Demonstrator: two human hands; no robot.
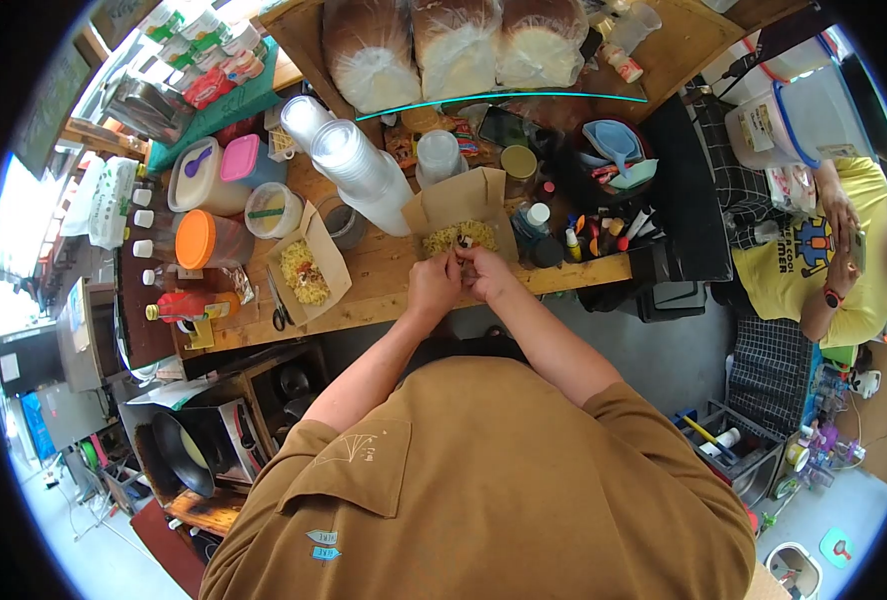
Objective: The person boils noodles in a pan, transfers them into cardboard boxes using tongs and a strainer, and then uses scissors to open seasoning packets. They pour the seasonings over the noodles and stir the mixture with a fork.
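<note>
My left hand and my right hand meet at the front edge of an open cardboard food box. Yellow noodles fill the bottom of that box, and its lid stands up at the back. The fingers of both hands are pinched together over the noodles. Something small and pale shows at their tips, too small to name. To the left, a second open box holds yellow noodles with a reddish-brown topping. Scissors lie beside it, near the table's front edge.
Tall stacks of clear plastic cups stand behind the boxes. An orange-lidded jar and sauce bottles are at the left. Bagged bread loaves fill a shelf above. Small bottles crowd the right. A person in yellow is at far right.
</note>
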